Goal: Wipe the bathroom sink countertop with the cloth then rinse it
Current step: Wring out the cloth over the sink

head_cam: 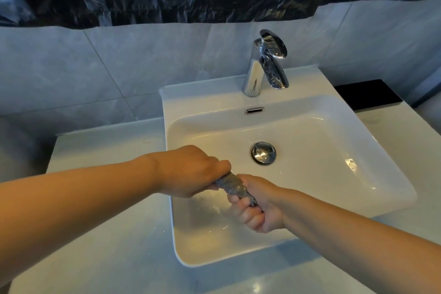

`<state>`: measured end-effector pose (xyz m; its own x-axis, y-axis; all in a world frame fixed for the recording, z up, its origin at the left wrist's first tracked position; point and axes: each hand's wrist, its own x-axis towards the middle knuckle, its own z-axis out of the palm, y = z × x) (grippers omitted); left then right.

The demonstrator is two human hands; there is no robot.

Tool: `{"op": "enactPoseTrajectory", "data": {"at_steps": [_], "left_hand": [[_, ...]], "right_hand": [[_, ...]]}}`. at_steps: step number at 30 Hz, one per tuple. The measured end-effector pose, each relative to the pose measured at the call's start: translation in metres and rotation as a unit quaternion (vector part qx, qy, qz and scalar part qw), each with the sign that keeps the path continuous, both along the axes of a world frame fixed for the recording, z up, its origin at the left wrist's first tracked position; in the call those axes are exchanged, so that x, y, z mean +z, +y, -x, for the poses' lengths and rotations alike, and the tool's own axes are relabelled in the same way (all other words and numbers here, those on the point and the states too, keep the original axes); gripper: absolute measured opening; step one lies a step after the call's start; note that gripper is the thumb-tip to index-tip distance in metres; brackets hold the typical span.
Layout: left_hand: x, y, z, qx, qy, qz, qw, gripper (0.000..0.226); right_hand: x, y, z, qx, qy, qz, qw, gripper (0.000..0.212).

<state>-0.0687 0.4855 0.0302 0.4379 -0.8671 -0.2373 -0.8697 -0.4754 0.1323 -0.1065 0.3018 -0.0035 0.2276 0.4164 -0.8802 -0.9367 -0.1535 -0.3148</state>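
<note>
Cloth (pixel 232 185) twisted between both hands' closed fingers (pixel 248 216) above sink (pixel 358 188), faucet (pixel 265 64) behind.

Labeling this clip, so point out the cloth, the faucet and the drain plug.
cloth (pixel 231 184), head view, twisted middle between the hands
faucet (pixel 253 74), head view, chrome body
drain plug (pixel 263 152), head view, centre of cap

The sink (pixel 381 169) is set into the countertop (pixel 107 234), which runs on its left, right and near sides. The faucet (pixel 265 64) stands on the sink's back ledge, the overflow slot (pixel 254 110) just below it, the drain (pixel 263 152) in the basin floor. Over the sink's near-left part, 2 hands meet on 1 cloth (pixel 232 186): left hand (pixel 191 170) left of it, right hand (pixel 255 205) right and nearer.
</note>
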Motion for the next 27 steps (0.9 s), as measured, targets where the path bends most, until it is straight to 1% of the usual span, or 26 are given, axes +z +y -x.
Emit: {"op": "enactPoseTrajectory", "data": {"at_steps": [2, 3, 4, 5, 6, 7, 8, 9, 10, 11, 13, 14, 16, 17, 18, 19, 20, 21, 22, 23, 24, 26, 27], "left_hand": [[-0.001, 0.000, 0.001, -0.004, -0.015, 0.022, 1.000, 0.022], [-0.001, 0.000, 0.001, 0.005, -0.023, 0.029, 0.999, 0.022], [0.000, 0.000, 0.001, 0.025, -0.025, 0.036, 0.999, 0.023], [0.002, -0.001, 0.001, 0.052, -0.017, 0.043, 0.998, 0.024], [0.003, -0.003, 0.003, 0.086, 0.003, 0.053, 0.995, 0.026], [0.006, -0.005, 0.005, 0.127, 0.042, 0.066, 0.989, 0.027], [0.009, -0.008, 0.008, 0.173, 0.096, 0.084, 0.977, 0.027], [0.012, -0.010, 0.011, 0.220, 0.159, 0.111, 0.956, 0.026], [0.013, -0.013, 0.013, 0.264, 0.227, 0.151, 0.925, 0.024], [0.015, -0.016, 0.014, 0.307, 0.300, 0.198, 0.881, 0.021], [0.018, -0.018, 0.016, 0.379, 0.447, 0.275, 0.762, 0.010], [0.018, -0.017, 0.017, 0.399, 0.507, 0.288, 0.708, 0.008], [0.017, -0.013, 0.020, 0.405, 0.615, 0.298, 0.608, 0.009], [0.016, -0.012, 0.022, 0.399, 0.670, 0.301, 0.549, 0.011], [0.015, -0.011, 0.023, 0.391, 0.722, 0.301, 0.485, 0.017], [0.013, -0.010, 0.024, 0.378, 0.766, 0.295, 0.428, 0.022], [0.011, -0.010, 0.024, 0.362, 0.798, 0.285, 0.389, 0.027], [0.011, -0.010, 0.024, 0.347, 0.819, 0.268, 0.370, 0.031], [0.012, -0.011, 0.025, 0.337, 0.830, 0.250, 0.367, 0.035], [0.014, -0.011, 0.025, 0.329, 0.833, 0.232, 0.380, 0.037], [0.017, -0.011, 0.024, 0.321, 0.827, 0.218, 0.407, 0.037], [0.024, -0.013, 0.026, 0.310, 0.791, 0.195, 0.490, 0.034], [0.027, -0.015, 0.028, 0.309, 0.769, 0.188, 0.528, 0.032]], "right_hand": [[0.002, -0.003, -0.003, 0.006, -0.001, -0.017, 1.000, 0.036], [0.003, -0.004, -0.005, -0.002, -0.025, -0.005, 1.000, 0.034], [0.006, -0.006, -0.008, -0.014, -0.075, 0.023, 0.997, 0.034], [0.010, -0.007, -0.011, -0.025, -0.146, 0.060, 0.987, 0.035], [0.016, -0.008, -0.014, -0.029, -0.225, 0.102, 0.969, 0.037], [0.022, -0.009, -0.015, -0.029, -0.299, 0.145, 0.943, 0.039], [0.027, -0.011, -0.016, -0.032, -0.364, 0.182, 0.913, 0.040], [0.030, -0.013, -0.014, -0.046, -0.421, 0.207, 0.882, 0.037], [0.030, -0.017, -0.010, -0.074, -0.469, 0.214, 0.854, 0.031], [0.029, -0.020, -0.004, -0.107, -0.503, 0.210, 0.831, 0.027], [0.021, -0.025, 0.014, -0.159, -0.565, 0.207, 0.783, 0.029], [0.015, -0.027, 0.024, -0.173, -0.603, 0.224, 0.746, 0.029], [0.004, -0.028, 0.037, -0.177, -0.686, 0.285, 0.646, 0.029], [0.000, -0.027, 0.041, -0.175, -0.720, 0.306, 0.598, 0.033], [-0.004, -0.026, 0.044, -0.178, -0.747, 0.308, 0.562, 0.038], [-0.008, -0.024, 0.045, -0.187, -0.765, 0.302, 0.537, 0.041], [-0.008, -0.021, 0.043, -0.199, -0.776, 0.294, 0.522, 0.042], [-0.008, -0.018, 0.040, -0.207, -0.781, 0.286, 0.515, 0.042], [-0.007, -0.015, 0.036, -0.208, -0.784, 0.278, 0.515, 0.039], [-0.005, -0.013, 0.031, -0.205, -0.786, 0.274, 0.515, 0.036], [-0.003, -0.012, 0.026, -0.199, -0.789, 0.274, 0.513, 0.034], [-0.001, -0.014, 0.014, -0.168, -0.793, 0.278, 0.515, 0.040], [0.000, -0.016, 0.010, -0.148, -0.794, 0.275, 0.522, 0.044]]}}
